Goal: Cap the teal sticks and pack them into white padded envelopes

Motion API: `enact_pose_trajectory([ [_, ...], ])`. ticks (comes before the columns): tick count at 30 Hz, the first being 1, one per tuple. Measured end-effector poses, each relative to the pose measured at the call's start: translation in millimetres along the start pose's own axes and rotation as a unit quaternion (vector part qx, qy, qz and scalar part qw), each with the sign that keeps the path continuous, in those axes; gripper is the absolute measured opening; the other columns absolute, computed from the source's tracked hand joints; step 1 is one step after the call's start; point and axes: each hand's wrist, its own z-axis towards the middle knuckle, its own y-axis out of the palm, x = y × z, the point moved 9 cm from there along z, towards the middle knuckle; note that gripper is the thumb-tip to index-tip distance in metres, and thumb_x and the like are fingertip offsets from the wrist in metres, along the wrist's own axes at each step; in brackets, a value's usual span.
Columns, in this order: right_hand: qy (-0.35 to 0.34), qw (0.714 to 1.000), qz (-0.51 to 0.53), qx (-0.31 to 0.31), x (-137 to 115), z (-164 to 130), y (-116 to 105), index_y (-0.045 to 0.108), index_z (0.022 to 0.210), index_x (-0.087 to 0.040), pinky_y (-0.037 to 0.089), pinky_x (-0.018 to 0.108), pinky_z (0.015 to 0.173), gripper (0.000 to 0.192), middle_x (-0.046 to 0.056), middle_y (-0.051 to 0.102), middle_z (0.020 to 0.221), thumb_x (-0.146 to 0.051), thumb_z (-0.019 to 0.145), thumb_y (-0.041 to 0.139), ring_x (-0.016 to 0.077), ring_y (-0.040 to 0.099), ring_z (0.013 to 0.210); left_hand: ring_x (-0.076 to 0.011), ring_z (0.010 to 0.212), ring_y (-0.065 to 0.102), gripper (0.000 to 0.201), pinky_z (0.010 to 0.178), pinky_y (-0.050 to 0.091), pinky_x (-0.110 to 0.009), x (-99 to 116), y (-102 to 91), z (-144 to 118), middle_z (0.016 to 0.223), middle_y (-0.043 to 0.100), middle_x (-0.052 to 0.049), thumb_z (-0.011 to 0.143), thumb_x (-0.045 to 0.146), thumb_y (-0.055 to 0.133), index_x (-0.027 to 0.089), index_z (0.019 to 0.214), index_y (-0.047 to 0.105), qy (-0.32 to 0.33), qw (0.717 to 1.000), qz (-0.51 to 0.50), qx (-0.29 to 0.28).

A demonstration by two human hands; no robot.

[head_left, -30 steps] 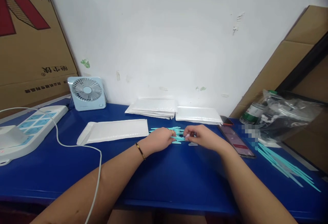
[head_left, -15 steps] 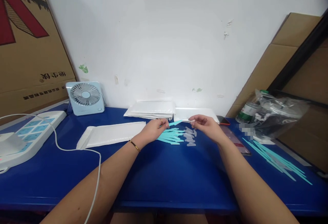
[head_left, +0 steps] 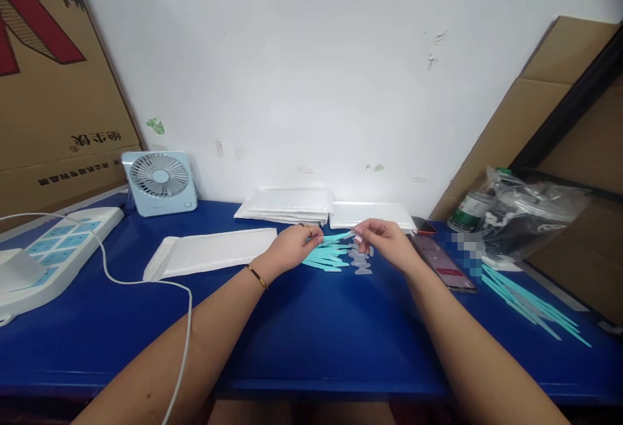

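The left hand and right hand pinch one teal stick between them, above the teal pile.

Turquoise sticks on a plain blue table

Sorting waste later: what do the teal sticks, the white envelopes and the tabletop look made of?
Teal sticks: probably thin matte plastic, uniformly coloured and flat. White envelopes: likely plastic-skinned padded mailers, with a faint sheen and soft, puffy edges. Tabletop: smooth, painted or laminated blue; its core is hidden.
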Motion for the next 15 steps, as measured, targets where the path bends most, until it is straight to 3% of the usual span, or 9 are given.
enact_pose_trajectory([
  [5, 0.026, 0.997, -0.021, -0.072, 1, -3, 17, 0.058, 0.077, -0.015, 0.044, 0.023, 0.05, 0.038, 0.002, 0.063, 0.058, -0.053, 0.077, 0.057, 0.0113, 0.057, 0.05, -0.0142, 0.074, 0.055, 0.029, 0.064, 0.038, -0.023, 12, 2.5, -2, 0.081, 0.062, -0.001, 0.091, 0.035, 0.036, 0.02, 0.089, 0.061, 0.015, 1.0, -0.009, -0.017],
  [9, 0.038, 0.982, -0.138, -0.121, 6, -8, 10, 0.063, 0.083, -0.015, 0.04, 0.023, 0.05, 0.035, 0.001, 0.063, 0.062, -0.049, 0.079, 0.054, 0.0108, 0.054, 0.049, -0.0134, 0.071, 0.055, 0.025, 0.061, 0.038, -0.022, 21, 18.2, -8, 0.079, 0.063, -0.001, 0.087, 0.034, 0.043, 0.019, 0.082, 0.064, 0.027, 0.995, -0.01, -0.097],
  [12, 0.046, 0.947, -0.266, -0.176, 15, -13, 5, 0.068, 0.081, -0.017, 0.037, 0.023, 0.05, 0.026, 0.0, 0.063, 0.065, -0.04, 0.071, 0.064, 0.0108, 0.052, 0.051, -0.0133, 0.066, 0.055, 0.021, 0.056, 0.036, -0.022, 23, 33.1, -14, 0.072, 0.063, 0.0, 0.083, 0.034, 0.05, 0.02, 0.08, 0.066, 0.036, 0.986, 0.004, -0.16],
  [15, 0.046, 0.902, -0.368, -0.221, 25, -16, 7, 0.071, 0.076, -0.018, 0.035, 0.022, 0.05, 0.02, -0.001, 0.062, 0.062, -0.028, 0.059, 0.071, 0.0119, 0.052, 0.054, -0.0152, 0.072, 0.057, 0.018, 0.056, 0.035, -0.022, 16, 31.8, -12, 0.077, 0.063, -0.001, 0.079, 0.036, 0.057, 0.022, 0.084, 0.067, 0.031, 0.989, 0.046, -0.135],
])
